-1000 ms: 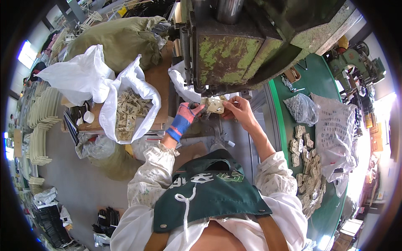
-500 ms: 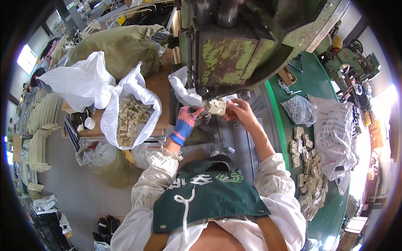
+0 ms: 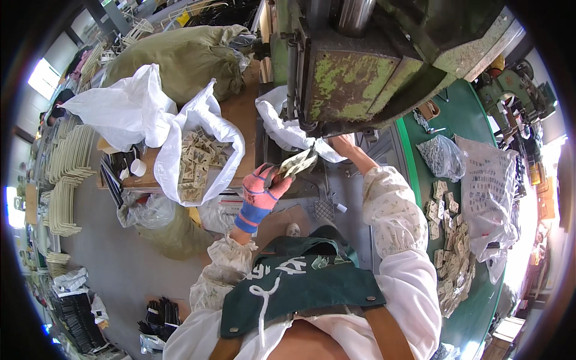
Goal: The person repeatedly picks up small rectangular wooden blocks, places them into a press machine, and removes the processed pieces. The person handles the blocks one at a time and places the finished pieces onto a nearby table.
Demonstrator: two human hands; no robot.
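My left hand (image 3: 261,191), in a pink and blue work glove, grips a flat beige metal plate with cut-outs (image 3: 298,163) by its near end. The plate is tilted and held in front of the press, apart from it. My bare right hand (image 3: 345,146) reaches under the front of the green, paint-worn press (image 3: 351,84); its fingers are mostly hidden there. A white sack (image 3: 279,123) lies bunched at the foot of the press, just left of that hand.
On the left stands an open white sack (image 3: 235,141) of similar plates on a brown tabletop (image 3: 243,117). The green table (image 3: 480,198) to the right carries a heap of plates (image 3: 453,252), a clear bag of small metal parts (image 3: 441,157) and a printed sack (image 3: 489,192). Below is a foot pedal (image 3: 324,210).
The left hand has drawn the plate back toward me and tilted it. My right hand has let go of the plate and moved under the press. The view has shifted slightly.
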